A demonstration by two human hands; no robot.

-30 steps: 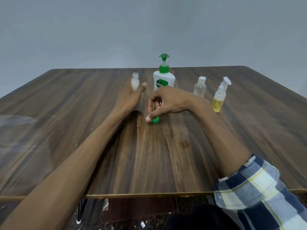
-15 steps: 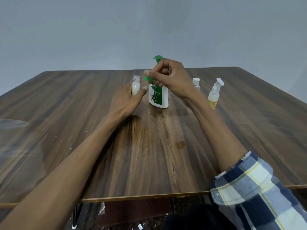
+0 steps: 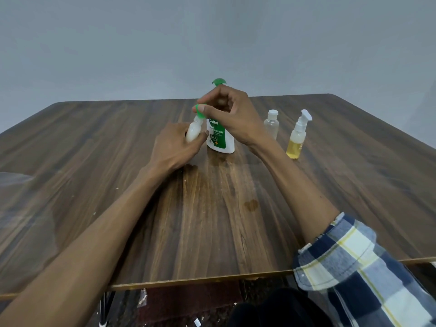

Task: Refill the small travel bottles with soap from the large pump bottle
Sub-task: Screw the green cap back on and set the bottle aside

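My left hand (image 3: 175, 147) grips a small white travel bottle (image 3: 193, 133), tilted a little to the right, near the table's middle. My right hand (image 3: 230, 116) pinches a small green cap (image 3: 200, 109) right at that bottle's neck. Behind the hands stands the large white pump bottle (image 3: 220, 138) with a green label; its green pump head (image 3: 219, 81) shows above my right hand. The bottle's mouth is hidden by the cap and fingers.
To the right stand a clear travel bottle with a white cap (image 3: 271, 123) and a small pump bottle of yellow liquid (image 3: 297, 138). The wooden table (image 3: 212, 220) has a small stain in the middle. Its front edge is near my body.
My right hand picked the green cap off the table, lifted it past the pump bottle and brought it down to the white bottle's neck. My left hand tilted the bottle towards it.
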